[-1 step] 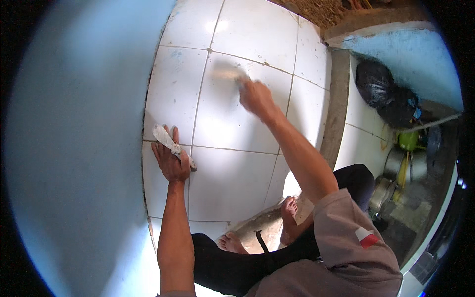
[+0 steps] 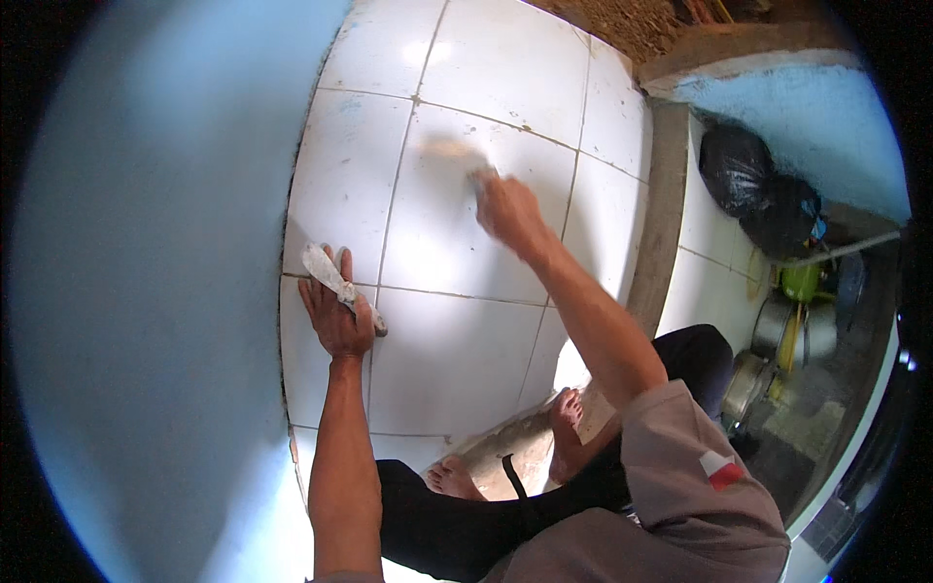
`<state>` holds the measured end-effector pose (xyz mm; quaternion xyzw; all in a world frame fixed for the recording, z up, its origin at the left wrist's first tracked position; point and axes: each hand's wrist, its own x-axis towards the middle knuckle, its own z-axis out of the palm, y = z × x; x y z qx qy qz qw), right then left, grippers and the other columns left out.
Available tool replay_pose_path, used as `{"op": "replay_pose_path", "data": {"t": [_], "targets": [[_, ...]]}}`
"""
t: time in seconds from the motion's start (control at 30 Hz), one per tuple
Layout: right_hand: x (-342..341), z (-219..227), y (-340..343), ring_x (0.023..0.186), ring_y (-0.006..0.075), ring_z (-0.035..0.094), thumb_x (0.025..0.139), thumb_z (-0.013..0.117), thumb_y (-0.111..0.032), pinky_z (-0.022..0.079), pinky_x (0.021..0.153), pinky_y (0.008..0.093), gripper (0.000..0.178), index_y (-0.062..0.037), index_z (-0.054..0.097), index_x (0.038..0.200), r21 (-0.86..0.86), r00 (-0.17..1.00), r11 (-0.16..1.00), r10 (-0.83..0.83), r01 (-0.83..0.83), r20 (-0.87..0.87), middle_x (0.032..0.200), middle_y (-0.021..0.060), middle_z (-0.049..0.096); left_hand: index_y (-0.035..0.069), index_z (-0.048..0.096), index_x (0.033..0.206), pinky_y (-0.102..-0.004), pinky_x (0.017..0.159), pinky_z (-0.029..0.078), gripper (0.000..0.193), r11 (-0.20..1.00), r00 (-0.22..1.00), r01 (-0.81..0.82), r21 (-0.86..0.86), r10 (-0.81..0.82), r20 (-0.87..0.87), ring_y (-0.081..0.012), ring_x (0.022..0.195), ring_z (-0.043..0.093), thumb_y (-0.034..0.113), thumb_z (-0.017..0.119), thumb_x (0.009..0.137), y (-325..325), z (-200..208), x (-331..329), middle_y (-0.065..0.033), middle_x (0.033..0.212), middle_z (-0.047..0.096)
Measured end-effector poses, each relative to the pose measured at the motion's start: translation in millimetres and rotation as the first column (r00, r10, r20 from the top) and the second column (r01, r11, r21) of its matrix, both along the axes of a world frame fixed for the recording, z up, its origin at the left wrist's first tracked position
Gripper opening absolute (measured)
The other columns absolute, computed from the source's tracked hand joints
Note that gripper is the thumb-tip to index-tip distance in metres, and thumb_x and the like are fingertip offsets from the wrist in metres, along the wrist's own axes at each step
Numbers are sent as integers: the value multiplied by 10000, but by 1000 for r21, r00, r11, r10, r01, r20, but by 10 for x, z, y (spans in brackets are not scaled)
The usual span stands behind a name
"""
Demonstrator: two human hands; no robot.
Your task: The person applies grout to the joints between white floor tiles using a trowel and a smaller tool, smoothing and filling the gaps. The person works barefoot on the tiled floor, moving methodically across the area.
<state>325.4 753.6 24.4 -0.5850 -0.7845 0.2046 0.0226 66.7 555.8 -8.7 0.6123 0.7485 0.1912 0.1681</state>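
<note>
My left hand [image 2: 337,321] rests on the white floor tiles [image 2: 457,360] near the blue wall, fingers spread. Its thumb holds down a small putty knife [image 2: 328,272], whose flat blade is smeared whitish, across the back of the fingers. Farther out and to the right, my right hand [image 2: 511,216] is closed around the grip of a tool with a wide, pale tan end [image 2: 452,150]. Motion smears that tool, so I cannot tell if it is a brush or a scraper; it is at or just above a tile. Thin dark joints run between the tiles.
A blue wall [image 2: 165,291] rises along the left. Right of the tiles runs a raised concrete edge [image 2: 661,209], with black plastic bags [image 2: 739,170] and metal pots [image 2: 812,330] beyond. Brown soil [image 2: 622,34] lies at the far end. My bare feet [image 2: 457,479] are close by.
My right hand has shifted slightly to the right and nearer with the blurred tool. My left hand and the putty knife stay in place.
</note>
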Motion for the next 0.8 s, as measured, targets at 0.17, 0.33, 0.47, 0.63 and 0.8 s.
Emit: {"op": "replay_pose_path", "data": {"t": [0.17, 0.33, 0.47, 0.63, 0.8], "targets": [[-169, 184, 466, 860, 448, 725, 926, 545, -49, 596, 775, 531, 372, 12, 673, 1270, -108, 994, 989, -96, 101, 56, 1019, 336, 705, 114, 446, 1573, -630, 1260, 48, 736, 1000, 1000, -1, 14, 1, -3, -377, 1565, 225, 402, 381, 899, 72, -35, 59, -158, 1657, 351], [-259, 6, 246, 905, 439, 721, 849, 591, -28, 596, 803, 536, 204, 19, 689, 1021, 35, 997, 997, -68, 69, -27, 967, 276, 717, 101, 443, 1571, -629, 1262, 48, 746, 997, 1000, -28, -66, 27, -8, -375, 1566, 224, 418, 381, 898, 101, 41, 32, -167, 1656, 348], [-363, -24, 304, 912, 423, 727, 845, 610, -43, 603, 794, 527, 203, 7, 691, 1024, 1, 993, 995, -103, 103, 52, 953, 270, 719, 99, 432, 1576, -623, 1264, 47, 756, 999, 1000, -20, -26, 20, 10, -374, 1568, 220, 422, 383, 894, 66, -22, 37, -166, 1656, 348], [-436, 108, 634, 912, 432, 732, 891, 563, -56, 595, 818, 524, 190, 5, 720, 979, -70, 981, 980, -182, 187, 73, 975, 283, 727, 94, 437, 1574, -618, 1265, 46, 754, 1000, 1000, 5, -7, -5, -1, -385, 1568, 217, 420, 373, 897, 95, -33, 32, -174, 1653, 352], [-374, 15, 254, 956, 442, 721, 907, 567, -69, 580, 860, 555, 262, -25, 679, 1140, -80, 984, 982, -162, 168, 77, 1036, 273, 725, 92, 441, 1571, -620, 1264, 54, 740, 1000, 1000, -14, -9, 13, -18, -393, 1559, 231, 383, 380, 894, 62, 13, -1, -180, 1648, 358]]}}
